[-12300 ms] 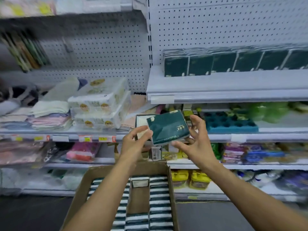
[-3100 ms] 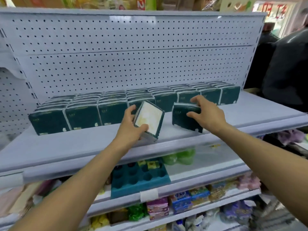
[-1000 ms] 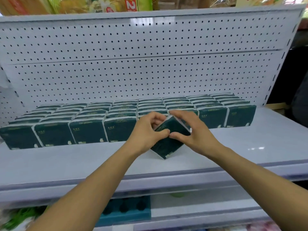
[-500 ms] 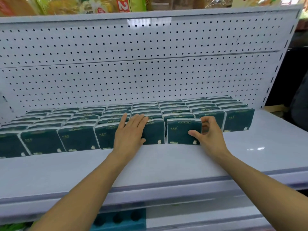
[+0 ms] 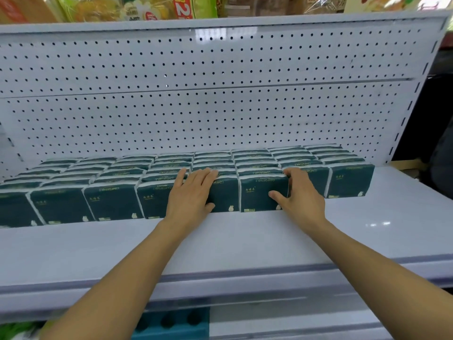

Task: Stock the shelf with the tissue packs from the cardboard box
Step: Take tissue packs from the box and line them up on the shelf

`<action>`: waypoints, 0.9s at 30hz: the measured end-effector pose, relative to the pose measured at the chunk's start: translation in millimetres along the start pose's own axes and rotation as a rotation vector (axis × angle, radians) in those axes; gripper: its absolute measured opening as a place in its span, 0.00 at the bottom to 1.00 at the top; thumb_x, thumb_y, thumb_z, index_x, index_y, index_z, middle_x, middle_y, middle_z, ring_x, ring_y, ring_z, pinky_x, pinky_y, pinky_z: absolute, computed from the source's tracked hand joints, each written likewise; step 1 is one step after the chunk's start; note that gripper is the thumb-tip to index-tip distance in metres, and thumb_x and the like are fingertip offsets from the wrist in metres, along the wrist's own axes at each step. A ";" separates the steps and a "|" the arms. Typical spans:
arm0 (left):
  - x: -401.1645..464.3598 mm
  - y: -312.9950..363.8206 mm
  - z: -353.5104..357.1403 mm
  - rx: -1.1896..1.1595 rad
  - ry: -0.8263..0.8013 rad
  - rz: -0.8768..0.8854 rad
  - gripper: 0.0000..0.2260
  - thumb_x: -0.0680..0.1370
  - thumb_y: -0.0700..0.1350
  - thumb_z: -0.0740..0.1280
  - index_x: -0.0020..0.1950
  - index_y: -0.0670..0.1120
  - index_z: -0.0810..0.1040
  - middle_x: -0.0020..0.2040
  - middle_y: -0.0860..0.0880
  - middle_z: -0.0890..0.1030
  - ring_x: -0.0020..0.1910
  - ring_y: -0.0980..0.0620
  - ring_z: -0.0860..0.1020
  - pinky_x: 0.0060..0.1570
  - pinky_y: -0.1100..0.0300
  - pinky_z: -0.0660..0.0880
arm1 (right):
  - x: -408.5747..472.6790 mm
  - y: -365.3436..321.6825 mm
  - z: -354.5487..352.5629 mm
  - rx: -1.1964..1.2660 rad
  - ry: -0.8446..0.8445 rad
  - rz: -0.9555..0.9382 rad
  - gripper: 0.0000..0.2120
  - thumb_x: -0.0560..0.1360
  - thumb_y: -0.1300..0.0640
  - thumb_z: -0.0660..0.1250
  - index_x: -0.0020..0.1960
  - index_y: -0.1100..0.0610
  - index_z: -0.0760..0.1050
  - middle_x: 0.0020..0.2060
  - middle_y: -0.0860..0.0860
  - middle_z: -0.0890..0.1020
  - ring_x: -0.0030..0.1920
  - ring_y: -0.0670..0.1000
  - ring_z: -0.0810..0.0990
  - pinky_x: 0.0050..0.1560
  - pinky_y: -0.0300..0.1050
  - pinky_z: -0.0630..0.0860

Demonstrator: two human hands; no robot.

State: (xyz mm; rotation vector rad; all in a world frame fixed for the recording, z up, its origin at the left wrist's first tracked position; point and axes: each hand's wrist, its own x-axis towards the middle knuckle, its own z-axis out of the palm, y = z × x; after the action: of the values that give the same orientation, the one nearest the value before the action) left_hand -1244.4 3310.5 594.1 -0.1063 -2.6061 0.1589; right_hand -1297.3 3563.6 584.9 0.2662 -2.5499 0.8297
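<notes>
Right hand [image 5: 300, 197] grip holds dark-green upright tissue pack [image 5: 262, 195].

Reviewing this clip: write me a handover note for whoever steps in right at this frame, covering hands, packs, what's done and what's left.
Left hand: open, flat against the front-row packs, pressing them back.
Right hand: thumb on the face and fingers curled over the top right edge of one front pack, seating it in line.
Packs: dark green, standing in rows several deep at the back of the white shelf, against the pegboard.
Done: the front row is filled and nearly flush.
Left: release, then fetch more packs. The cardboard box is out of view, so its remaining stock cannot be told. The shelf's front half is bare.
</notes>
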 end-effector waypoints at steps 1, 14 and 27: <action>-0.7 1.6 -3.9 -0.027 -0.002 -0.020 0.35 0.76 0.54 0.69 0.79 0.51 0.57 0.76 0.51 0.64 0.75 0.50 0.62 0.77 0.47 0.46 | -1.4 -1.1 -2.3 -0.062 0.019 -0.022 0.27 0.73 0.45 0.71 0.67 0.53 0.65 0.57 0.51 0.73 0.54 0.54 0.75 0.44 0.49 0.74; -123.2 16.8 -58.1 -0.174 0.308 -0.166 0.31 0.75 0.55 0.69 0.75 0.48 0.67 0.71 0.48 0.73 0.64 0.46 0.75 0.49 0.49 0.78 | -93.6 -55.3 -8.6 0.010 0.156 -0.516 0.27 0.76 0.50 0.68 0.72 0.55 0.66 0.67 0.54 0.73 0.64 0.56 0.72 0.58 0.53 0.73; -364.2 -95.2 -73.2 -0.038 0.044 -0.350 0.32 0.77 0.61 0.64 0.78 0.52 0.61 0.74 0.52 0.70 0.71 0.49 0.69 0.69 0.44 0.66 | -279.4 -204.0 76.2 -0.035 -0.126 -0.823 0.28 0.77 0.46 0.58 0.74 0.55 0.63 0.66 0.55 0.74 0.62 0.58 0.75 0.60 0.57 0.72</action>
State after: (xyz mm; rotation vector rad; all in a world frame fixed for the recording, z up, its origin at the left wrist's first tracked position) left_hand -898.2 3184.4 488.0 0.3278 -2.5366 -0.0181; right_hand -1013.9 3367.2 503.8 1.2720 -2.2233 0.4432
